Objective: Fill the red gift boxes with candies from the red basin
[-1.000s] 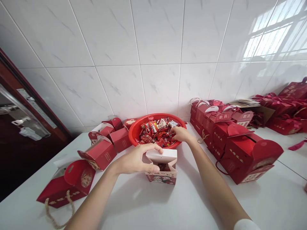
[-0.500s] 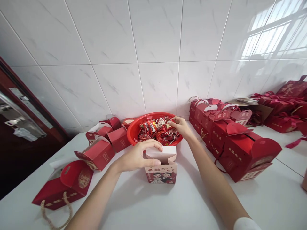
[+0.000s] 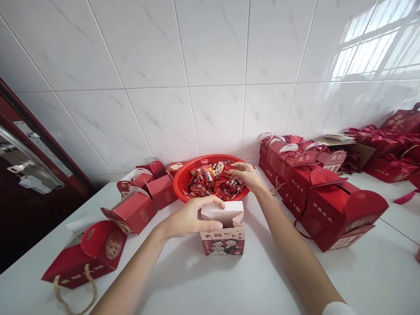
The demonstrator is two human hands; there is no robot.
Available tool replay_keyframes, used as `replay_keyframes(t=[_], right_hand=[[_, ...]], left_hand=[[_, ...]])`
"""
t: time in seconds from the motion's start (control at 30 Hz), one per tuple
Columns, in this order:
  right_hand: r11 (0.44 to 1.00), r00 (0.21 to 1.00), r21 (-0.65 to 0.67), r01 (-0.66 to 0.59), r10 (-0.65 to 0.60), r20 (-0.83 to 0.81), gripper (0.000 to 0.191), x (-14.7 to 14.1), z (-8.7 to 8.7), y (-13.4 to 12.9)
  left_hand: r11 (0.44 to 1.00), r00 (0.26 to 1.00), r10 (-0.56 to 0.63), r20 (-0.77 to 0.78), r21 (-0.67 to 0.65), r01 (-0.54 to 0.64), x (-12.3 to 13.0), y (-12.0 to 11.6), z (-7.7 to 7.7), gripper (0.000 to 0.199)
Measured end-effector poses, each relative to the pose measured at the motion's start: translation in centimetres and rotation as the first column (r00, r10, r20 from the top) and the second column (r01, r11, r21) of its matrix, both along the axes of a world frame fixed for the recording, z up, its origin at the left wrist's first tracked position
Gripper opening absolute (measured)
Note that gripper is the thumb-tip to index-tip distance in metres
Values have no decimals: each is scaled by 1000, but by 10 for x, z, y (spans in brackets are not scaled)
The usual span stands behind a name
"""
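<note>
Upright on the table is a small open-topped paper gift box [image 3: 224, 245], pink and red with a cartoon bride and groom on its front. My left hand [image 3: 193, 218] grips its upper left side, thumb at the front edge and fingers behind. Behind the box, a red plastic basket [image 3: 179, 186] holds many wrapped candies [image 3: 210, 177]. My right hand [image 3: 245, 175] reaches over the basket's right side, fingers bent together among the candies. It pinches a red-wrapped candy, whose outline is partly hidden by the fingers.
Several red gift boxes [image 3: 136, 212] stand at the left, one with a rope handle [image 3: 93, 288]. A row of red boxes [image 3: 331, 218] lines the right side. More ribboned boxes [image 3: 387, 168] lie farther right. A tiled wall [image 3: 216, 118] bounds the back of the table.
My right hand's fingers have bent lower into the candies and moved slightly right, away from a pale-wrapped piece. The box in my left hand has shifted slightly right and nearer.
</note>
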State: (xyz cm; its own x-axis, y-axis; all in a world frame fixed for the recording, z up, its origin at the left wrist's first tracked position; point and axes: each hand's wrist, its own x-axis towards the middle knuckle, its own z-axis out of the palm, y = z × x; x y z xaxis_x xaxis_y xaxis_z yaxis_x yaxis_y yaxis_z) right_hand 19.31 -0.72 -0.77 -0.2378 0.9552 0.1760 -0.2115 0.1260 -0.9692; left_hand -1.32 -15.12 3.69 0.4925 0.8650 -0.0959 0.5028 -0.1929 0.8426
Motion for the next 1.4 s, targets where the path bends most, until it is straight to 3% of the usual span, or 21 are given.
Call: replay_keyframes(t=[0.17,0.3,0.4,0.5,0.57,0.67,0.73,0.8,0.87,0.97,1.07,1.2,1.3,1.4], right_hand=[[999,999,25,45,-45,-25,41,-2,2,-2],[1000,998,-2,25,-25,-53,46,-3,4,-3],[1000,994,22,-22,24,-102,46,-1,13,-9],[980,981,131,-150,164,-99,40,6,34,-27],[923,952,241,-299,306,11,32,10,52,-46],[771,841,356,-528,419,342,16,14,74,-77],[680,727,383,-625,330,602,7,13,82,-93],[646,607,365,-671,196,770,8,12,85,-103],[658,559,372,-654,90,824,11,12,86,-108],[680,606,460,-571,-29,795,10,18,88,-111],[679,624,496,-541,-71,778,12,28,93,-113],[711,577,461,-531,-96,811,21,39,94,-110],[760,516,424,-493,-137,846,41,41,90,-103],[803,477,352,-482,-96,874,61,39,84,-94]], left_hand=[[999,1000,6,-9,-32,-6,1,-3,2,46],[1000,999,21,-40,21,-21,0,-3,2,50],[997,998,42,-55,66,-38,-1,-2,1,52],[996,998,40,-56,77,-35,-1,-2,1,51],[995,998,44,-51,88,-39,-1,-2,1,51],[995,997,69,-31,72,-67,-1,-2,0,57],[995,996,87,-18,49,-86,-1,-1,0,66],[997,997,74,-4,35,-74,-1,-1,0,69],[998,999,44,3,38,-44,-1,-1,-1,65],[998,999,38,-12,53,-38,-1,-1,-1,55],[995,999,12,-41,101,-8,-3,-1,-2,53],[983,992,-10,-128,182,33,-10,2,-5,62],[958,994,79,-77,283,-54,-13,5,-11,63],[899,976,187,111,382,-215,-13,7,-15,70]])
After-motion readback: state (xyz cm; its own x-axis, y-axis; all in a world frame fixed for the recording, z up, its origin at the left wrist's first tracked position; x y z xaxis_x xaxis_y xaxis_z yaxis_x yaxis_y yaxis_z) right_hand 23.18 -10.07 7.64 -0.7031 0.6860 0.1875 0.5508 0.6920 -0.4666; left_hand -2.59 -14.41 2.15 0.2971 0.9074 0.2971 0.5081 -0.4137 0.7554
